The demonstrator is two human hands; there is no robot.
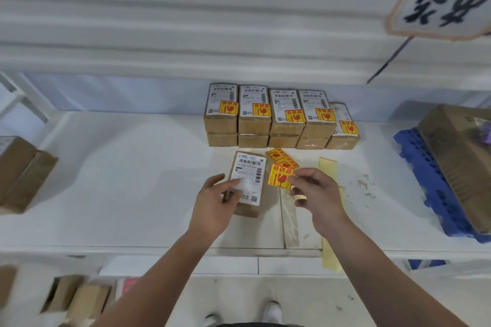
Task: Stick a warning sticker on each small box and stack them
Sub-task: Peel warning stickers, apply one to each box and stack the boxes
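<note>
The box (248,180) lies on the desk (132,180), in the middle near the front edge, long axis running near to far, white label up. The left hand (218,199) rests on the near-left part of the label, fingers extended, steadying the box. The right hand (316,194) pinches a sticker (281,177) by its right edge, held just at the box's right side. The right hand is nearer the target: judging from the finished stacks (279,117) at the far side, the sticker belongs on the label's near-right corner, a short move left. Keep it square to the label.
</note>
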